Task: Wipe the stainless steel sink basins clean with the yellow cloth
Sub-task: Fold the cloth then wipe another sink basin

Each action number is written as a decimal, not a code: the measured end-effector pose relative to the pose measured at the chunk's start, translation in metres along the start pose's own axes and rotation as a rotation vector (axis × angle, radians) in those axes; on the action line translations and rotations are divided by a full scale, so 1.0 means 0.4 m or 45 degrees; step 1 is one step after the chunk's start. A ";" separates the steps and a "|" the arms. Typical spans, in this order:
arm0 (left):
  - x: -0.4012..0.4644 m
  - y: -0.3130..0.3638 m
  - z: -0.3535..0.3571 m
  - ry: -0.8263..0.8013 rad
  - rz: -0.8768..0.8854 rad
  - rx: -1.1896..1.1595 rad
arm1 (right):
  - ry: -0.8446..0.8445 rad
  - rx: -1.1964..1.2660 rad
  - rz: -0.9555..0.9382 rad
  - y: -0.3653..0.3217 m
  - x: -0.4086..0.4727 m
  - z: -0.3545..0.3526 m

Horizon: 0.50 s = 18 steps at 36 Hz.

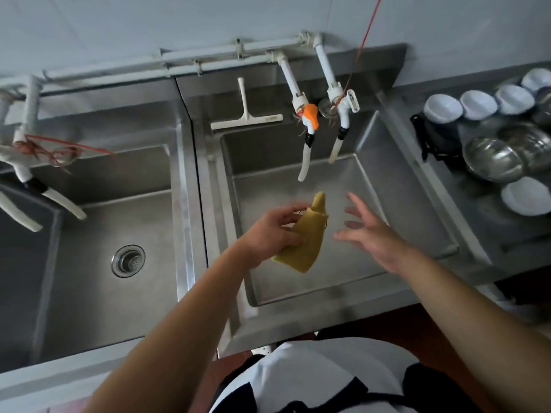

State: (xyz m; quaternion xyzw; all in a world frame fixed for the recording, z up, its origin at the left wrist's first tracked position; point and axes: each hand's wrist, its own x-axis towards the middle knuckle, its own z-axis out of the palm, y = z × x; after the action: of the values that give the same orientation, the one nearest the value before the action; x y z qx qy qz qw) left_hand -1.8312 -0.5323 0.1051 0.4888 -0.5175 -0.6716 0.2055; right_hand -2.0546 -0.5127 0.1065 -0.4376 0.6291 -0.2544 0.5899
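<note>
The yellow cloth [301, 234] is pinched by the left hand [269, 234] above the right basin [396, 189] — limp, light, best bunched mid-fold; right hand [372, 234] spread, empty.

We see our two bare forearms, no sleeves reaching them, and below a white top [313, 380] crossed by the black straps [351, 394] of an apron.

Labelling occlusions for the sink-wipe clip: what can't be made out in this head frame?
- Right stainless steel basin, head view: its drain is not visible; the left hand, crumpled yellow cloth and open right hand cover part of the floor.
- Right hand: motion-blurred fingers.
- Leftmost basin: cut off by the left edge.
- White bowls and steel bowls: blurred, partly cut off by the right edge.
</note>
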 end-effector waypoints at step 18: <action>0.073 -0.019 0.039 0.040 -0.182 0.557 | -0.848 -0.648 0.086 -0.009 0.179 -0.010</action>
State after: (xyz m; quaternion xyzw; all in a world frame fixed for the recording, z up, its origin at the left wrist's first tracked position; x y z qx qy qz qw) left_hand -1.8557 -0.5447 0.0852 0.5675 -0.6115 -0.5486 0.0544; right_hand -2.0519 -0.5762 0.0730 -0.6070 0.4607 0.0839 0.6421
